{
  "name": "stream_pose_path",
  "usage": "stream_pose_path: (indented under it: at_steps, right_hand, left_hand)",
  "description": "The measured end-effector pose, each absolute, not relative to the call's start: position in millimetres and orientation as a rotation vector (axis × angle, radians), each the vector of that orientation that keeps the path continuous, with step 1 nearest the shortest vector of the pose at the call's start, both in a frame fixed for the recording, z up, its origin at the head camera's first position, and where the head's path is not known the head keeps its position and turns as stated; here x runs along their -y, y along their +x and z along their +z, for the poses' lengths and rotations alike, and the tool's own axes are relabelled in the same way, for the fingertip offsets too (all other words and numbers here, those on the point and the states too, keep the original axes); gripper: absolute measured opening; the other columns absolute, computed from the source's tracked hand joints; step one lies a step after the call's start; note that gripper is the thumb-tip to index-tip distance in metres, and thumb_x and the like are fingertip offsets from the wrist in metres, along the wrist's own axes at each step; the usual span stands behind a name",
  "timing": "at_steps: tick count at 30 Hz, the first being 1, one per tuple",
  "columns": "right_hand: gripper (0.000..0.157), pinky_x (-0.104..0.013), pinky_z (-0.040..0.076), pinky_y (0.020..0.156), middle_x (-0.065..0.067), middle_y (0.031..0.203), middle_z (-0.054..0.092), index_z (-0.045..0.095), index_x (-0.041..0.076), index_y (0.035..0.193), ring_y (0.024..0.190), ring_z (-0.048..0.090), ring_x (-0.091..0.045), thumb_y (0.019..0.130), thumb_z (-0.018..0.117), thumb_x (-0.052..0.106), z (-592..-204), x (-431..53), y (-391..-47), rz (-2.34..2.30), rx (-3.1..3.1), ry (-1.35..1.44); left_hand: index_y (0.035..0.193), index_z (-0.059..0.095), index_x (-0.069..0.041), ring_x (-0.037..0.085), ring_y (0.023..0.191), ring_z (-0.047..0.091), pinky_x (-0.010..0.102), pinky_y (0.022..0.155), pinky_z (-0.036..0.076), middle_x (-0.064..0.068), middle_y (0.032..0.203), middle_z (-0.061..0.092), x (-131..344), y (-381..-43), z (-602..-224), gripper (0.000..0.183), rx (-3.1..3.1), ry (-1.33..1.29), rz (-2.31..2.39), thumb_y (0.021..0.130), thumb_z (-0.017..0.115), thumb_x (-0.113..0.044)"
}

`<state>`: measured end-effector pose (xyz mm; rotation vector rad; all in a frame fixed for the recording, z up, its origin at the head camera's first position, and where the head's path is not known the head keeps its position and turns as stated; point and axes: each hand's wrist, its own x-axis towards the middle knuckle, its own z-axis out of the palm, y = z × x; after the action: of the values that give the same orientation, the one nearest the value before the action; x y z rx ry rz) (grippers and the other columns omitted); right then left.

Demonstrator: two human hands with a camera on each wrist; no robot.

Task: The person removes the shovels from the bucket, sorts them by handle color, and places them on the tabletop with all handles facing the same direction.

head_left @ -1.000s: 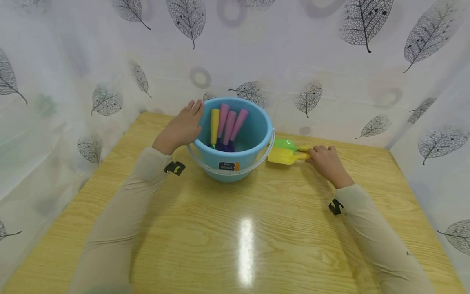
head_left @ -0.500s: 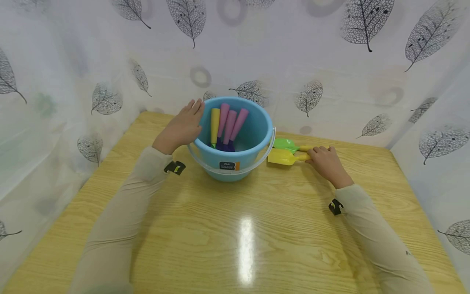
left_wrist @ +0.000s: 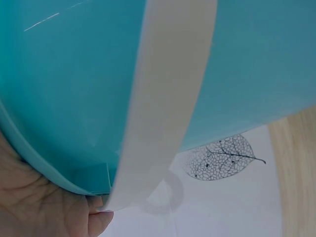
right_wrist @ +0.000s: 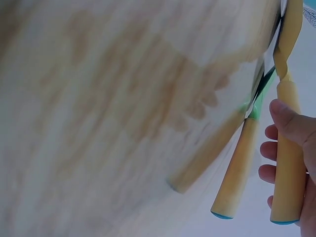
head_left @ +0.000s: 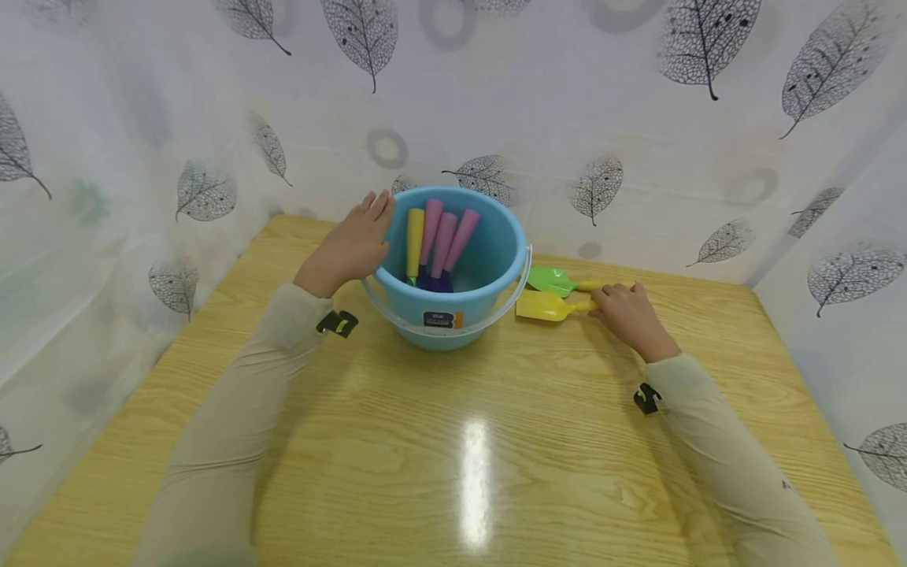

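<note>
In the head view my left hand [head_left: 352, 242] rests with straight fingers against the left rim of a light blue bucket [head_left: 468, 304]. The left wrist view has the palm right at the rim, beside the white bail handle [left_wrist: 163, 94]. My right hand [head_left: 633, 319] grips the handle of a yellow toy shovel [head_left: 542, 305], thumb and fingers curled round it in the right wrist view. Just behind it lies a green toy shovel [head_left: 554, 280] with a yellow handle [right_wrist: 237, 170], apart from my fingers.
Inside the bucket stand several tools with pink handles [head_left: 442, 244] and one with a yellow handle [head_left: 414, 240]; their lower ends are partly hidden. The glossy wooden table [head_left: 368, 441] ends at a leaf-patterned curtain [head_left: 496, 110] behind and at the sides.
The yellow shovel has shifted slightly toward me with my right hand, leaving a small gap to the green shovel. The left hand and the bucket stay in place.
</note>
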<state>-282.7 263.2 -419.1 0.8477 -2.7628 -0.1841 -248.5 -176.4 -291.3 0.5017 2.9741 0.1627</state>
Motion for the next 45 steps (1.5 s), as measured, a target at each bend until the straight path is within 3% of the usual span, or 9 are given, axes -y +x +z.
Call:
stream_pose_path:
  at_steps: [17,25,45]
  right_hand:
    - [0.026,-0.051,0.043,0.067,-0.017,0.087,0.066,0.061,0.001,0.092,0.079,0.061,-0.035,0.082,0.069,0.023,-419.9,-260.0,-282.2,-0.165,2.752,0.874]
    - [0.025,-0.069,0.041,0.085,-0.02,0.095,0.066,0.062,0.0,0.1,0.09,0.062,-0.04,0.086,0.066,0.02,-418.2,-260.1,-281.1,-0.169,2.813,0.889]
    - [0.026,-0.071,0.039,0.088,-0.02,0.101,0.065,0.063,0.0,0.107,0.097,0.06,-0.041,0.087,0.064,0.017,-416.7,-261.7,-280.8,-0.105,2.873,0.901]
  left_hand:
    - [0.148,-0.001,0.007,0.039,0.145,-0.007,0.048,0.121,0.003,0.024,0.156,-0.005,175.7,-248.1,-290.7,0.062,-2.984,0.507,0.157,0.1,0.031,-0.017]
    - [0.147,0.0,0.009,0.041,0.145,-0.006,0.048,0.121,0.004,0.026,0.156,-0.004,176.6,-248.9,-291.3,0.062,-2.991,0.54,0.142,0.1,0.031,-0.015]
    - [0.147,-0.001,0.008,0.04,0.145,-0.008,0.048,0.121,0.001,0.025,0.156,-0.006,176.1,-247.7,-289.9,0.062,-2.977,0.521,0.178,0.099,0.03,-0.015]
